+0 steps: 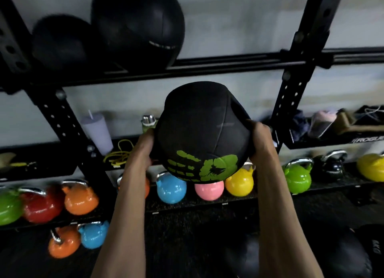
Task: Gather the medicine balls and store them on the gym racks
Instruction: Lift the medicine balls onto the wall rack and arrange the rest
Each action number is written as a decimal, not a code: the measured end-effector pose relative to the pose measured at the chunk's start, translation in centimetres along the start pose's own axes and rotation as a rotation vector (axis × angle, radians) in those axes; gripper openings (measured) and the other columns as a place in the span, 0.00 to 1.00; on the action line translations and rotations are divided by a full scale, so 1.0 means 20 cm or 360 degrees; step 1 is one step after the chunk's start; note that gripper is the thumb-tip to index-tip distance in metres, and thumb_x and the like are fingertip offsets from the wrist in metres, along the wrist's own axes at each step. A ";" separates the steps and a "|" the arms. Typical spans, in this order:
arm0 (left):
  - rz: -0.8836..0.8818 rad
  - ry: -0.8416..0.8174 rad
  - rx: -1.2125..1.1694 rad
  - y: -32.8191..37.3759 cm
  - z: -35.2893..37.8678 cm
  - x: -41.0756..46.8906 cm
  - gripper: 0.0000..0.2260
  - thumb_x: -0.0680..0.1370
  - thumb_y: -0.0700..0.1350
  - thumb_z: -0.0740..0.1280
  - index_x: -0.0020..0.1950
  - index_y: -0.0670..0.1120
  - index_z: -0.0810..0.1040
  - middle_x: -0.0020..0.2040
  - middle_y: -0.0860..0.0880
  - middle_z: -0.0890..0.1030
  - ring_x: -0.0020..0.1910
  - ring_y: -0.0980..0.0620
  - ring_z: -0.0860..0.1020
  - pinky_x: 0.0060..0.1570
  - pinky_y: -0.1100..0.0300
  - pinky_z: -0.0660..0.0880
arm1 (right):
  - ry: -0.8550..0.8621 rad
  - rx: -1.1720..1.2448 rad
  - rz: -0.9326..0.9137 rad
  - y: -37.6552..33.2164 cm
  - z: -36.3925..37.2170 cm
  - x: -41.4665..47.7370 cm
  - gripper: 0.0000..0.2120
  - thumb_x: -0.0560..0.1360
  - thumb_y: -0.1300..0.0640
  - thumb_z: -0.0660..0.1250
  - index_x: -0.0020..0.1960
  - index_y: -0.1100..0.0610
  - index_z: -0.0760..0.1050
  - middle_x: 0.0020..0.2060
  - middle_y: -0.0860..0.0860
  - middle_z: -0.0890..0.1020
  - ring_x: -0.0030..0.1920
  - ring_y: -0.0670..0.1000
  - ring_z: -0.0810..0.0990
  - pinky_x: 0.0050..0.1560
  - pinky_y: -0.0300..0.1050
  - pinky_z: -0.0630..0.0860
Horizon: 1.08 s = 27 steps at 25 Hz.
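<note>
The medicine ball (201,132), black with a green handprint, hangs before the rack, below the upper shelf rail (228,63). Two black balls (137,24) sit at the rail's left end, and grey wall shows from them to the right upright (299,70). The left hand (143,146) and right hand (259,138) clamp the ball's sides, forearms raised. Their fingers seem to curl behind it. Kettlebells (170,188) line the shelf beneath.

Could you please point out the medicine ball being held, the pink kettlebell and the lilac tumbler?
Held medicine ball (199,128): head view, on its black upper panel.
Pink kettlebell (208,191): head view, on its round body.
Lilac tumbler (97,132): head view, on its side wall.
</note>
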<state>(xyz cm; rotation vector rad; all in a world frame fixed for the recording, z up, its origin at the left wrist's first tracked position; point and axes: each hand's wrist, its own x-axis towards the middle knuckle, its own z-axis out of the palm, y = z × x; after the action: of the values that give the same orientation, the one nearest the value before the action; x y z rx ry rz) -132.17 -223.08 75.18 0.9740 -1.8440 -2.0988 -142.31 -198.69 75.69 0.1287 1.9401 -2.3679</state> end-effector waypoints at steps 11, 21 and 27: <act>0.0648 0.0147 -0.0388 0.68 0.36 -0.15 0.15 0.82 0.44 0.55 0.57 0.44 0.81 0.51 0.46 0.83 0.45 0.48 0.80 0.40 0.59 0.75 | -0.0323 0.0371 -0.0536 -0.75 0.00 0.22 0.08 0.72 0.62 0.66 0.37 0.58 0.82 0.32 0.54 0.83 0.35 0.53 0.80 0.40 0.43 0.74; 0.0875 0.0259 -0.0563 1.21 0.75 -0.01 0.15 0.81 0.41 0.58 0.62 0.41 0.80 0.53 0.43 0.84 0.47 0.46 0.82 0.45 0.56 0.81 | -0.0413 0.0591 -0.0536 -1.15 0.12 0.80 0.14 0.70 0.52 0.64 0.48 0.58 0.83 0.44 0.60 0.83 0.44 0.57 0.80 0.44 0.45 0.76; 0.0772 0.0320 -0.0501 1.31 0.85 0.33 0.20 0.83 0.52 0.57 0.71 0.45 0.73 0.60 0.42 0.81 0.55 0.43 0.80 0.59 0.48 0.78 | -0.0297 0.0575 -0.0338 -1.11 0.22 1.14 0.15 0.78 0.54 0.59 0.36 0.55 0.76 0.35 0.54 0.78 0.42 0.54 0.75 0.38 0.44 0.71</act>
<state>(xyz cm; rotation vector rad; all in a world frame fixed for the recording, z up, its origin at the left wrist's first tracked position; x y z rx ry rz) -154.35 -218.37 97.59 0.5655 -1.4163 -1.8377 -167.47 -198.79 95.56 -0.2824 1.4964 -2.7306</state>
